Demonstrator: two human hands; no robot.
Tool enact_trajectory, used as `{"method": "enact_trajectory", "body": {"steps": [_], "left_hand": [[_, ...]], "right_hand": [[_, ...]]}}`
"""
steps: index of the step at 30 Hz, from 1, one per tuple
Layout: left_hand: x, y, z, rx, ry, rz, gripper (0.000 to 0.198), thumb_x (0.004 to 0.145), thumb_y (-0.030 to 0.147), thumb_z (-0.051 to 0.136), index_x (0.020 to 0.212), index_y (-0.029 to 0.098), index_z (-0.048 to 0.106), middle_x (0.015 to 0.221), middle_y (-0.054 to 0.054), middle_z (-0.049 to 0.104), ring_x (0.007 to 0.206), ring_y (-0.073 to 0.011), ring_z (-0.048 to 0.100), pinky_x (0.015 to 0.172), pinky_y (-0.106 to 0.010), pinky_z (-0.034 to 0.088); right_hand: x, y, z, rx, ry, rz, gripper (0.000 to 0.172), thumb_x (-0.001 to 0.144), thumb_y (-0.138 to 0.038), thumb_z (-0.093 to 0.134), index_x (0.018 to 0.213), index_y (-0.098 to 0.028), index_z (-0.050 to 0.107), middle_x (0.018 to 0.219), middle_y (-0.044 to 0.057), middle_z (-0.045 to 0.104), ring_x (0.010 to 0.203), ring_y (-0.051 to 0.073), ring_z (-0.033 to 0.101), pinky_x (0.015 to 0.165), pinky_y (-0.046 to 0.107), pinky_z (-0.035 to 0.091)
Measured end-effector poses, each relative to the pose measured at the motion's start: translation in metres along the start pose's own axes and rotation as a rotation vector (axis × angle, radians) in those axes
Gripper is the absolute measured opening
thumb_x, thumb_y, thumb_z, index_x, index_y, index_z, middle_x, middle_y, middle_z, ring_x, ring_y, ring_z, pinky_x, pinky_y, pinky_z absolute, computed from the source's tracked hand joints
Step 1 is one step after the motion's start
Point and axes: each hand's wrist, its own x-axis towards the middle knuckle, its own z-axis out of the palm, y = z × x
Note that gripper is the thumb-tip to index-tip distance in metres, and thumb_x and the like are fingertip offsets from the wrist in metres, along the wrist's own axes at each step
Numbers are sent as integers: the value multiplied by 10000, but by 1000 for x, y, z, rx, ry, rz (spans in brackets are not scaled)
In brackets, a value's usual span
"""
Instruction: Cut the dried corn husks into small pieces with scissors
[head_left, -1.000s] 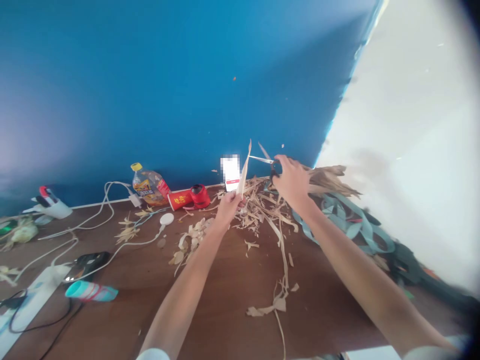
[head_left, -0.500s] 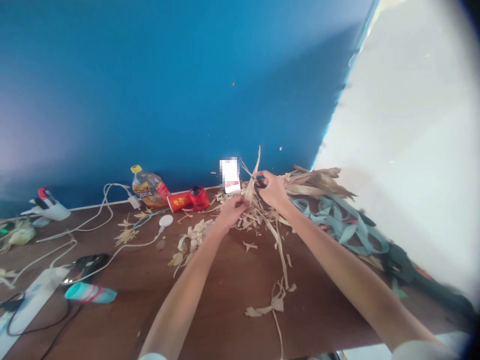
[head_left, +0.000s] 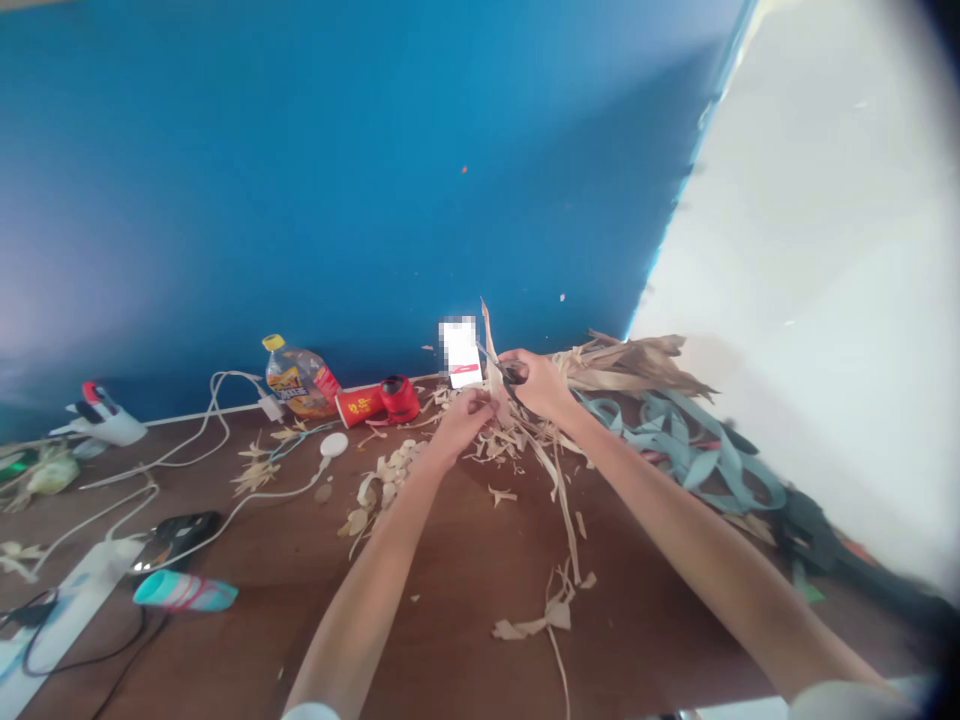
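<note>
My left hand (head_left: 466, 420) pinches the lower part of a dry, pale corn husk (head_left: 492, 350) that stands up to a narrow tip. Closed round the handles of a pair of scissors (head_left: 512, 373) is my right hand (head_left: 541, 385); the blades point up and left, against the husk. Below both hands lies a litter of husk scraps (head_left: 504, 447), and long thin strips (head_left: 559, 490) trail toward me. Just behind my left hand a lit phone (head_left: 463, 360) leans on the wall, part of its screen blurred out.
Left of my hands lie a red can-like container (head_left: 361, 404), a red roll (head_left: 400, 398) and a plastic bottle (head_left: 300, 375). White cables and a power strip (head_left: 67, 620) are far left. A husk bundle (head_left: 637, 365) and pale blue ribbon (head_left: 697, 450) lie to the right.
The husk's tip has swung left, and the scissors have shifted slightly left and down with my right hand, their blades now across the husk. My left hand has barely moved.
</note>
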Motion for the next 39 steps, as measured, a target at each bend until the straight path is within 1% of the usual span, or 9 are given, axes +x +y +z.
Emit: {"method": "enact_trajectory", "body": {"steps": [4,9,14,18,25,29,31,34,39], "left_hand": [[4,-8,3,-55,59,52,365,726,477,679,872,151,609,793,-57,651,687,-152,614,631,-284,510],[4,-6,-3,-78,96,80,304,701,424,708,763,149,592,667,-15,614,602,-119,571,583,-247,477],[3,-3,-8,-70,88,69,291,706,403,705,737,144,575,622,-5,602,544,-98,547,545,-225,464],[5,-5,-10,-25,127,46,297,714,404,704,762,140,578,648,-15,610,546,-109,586,557,-234,487],[2,-1,-11,45,143,53,250,746,378,658,765,137,598,673,-28,634,540,-114,594,543,-222,463],[2,-1,-11,108,210,134,226,773,359,617,793,135,605,651,-18,618,546,-103,560,550,-214,444],[2,-2,-10,95,235,155,240,753,345,643,854,131,604,701,-25,626,595,-108,574,576,-216,453],[2,-5,-7,66,225,173,291,698,307,700,908,127,608,794,-44,645,687,-126,601,620,-225,468],[3,-9,-7,4,232,76,239,664,237,711,846,104,631,740,-51,640,660,-131,592,597,-239,476]], "right_hand": [[-3,1,6,21,-23,-10,442,635,-182,618,1076,-205,621,701,-6,670,584,140,567,551,237,398],[-1,-1,5,233,-93,-1,501,627,-194,661,1123,-163,603,684,2,661,565,124,553,539,233,415],[3,3,7,387,-49,38,531,597,-211,704,1116,-150,609,737,28,684,599,138,584,545,242,448],[2,4,8,371,12,58,537,583,-177,693,1113,-158,610,719,25,688,588,155,611,534,247,464],[2,6,10,308,33,60,492,593,-164,665,1083,-150,615,749,35,703,614,158,624,551,245,466],[0,5,14,202,-36,64,499,597,-180,674,1091,-148,617,778,38,706,654,160,626,563,235,449],[-1,5,15,188,-82,60,521,590,-182,686,1105,-157,612,801,38,709,651,152,619,555,226,443],[-1,6,17,190,-84,36,528,608,-184,672,1130,-168,597,790,35,705,621,144,606,530,221,435],[0,11,16,195,-90,38,579,577,-111,629,1152,-162,587,760,31,696,596,143,605,508,218,439]]}}
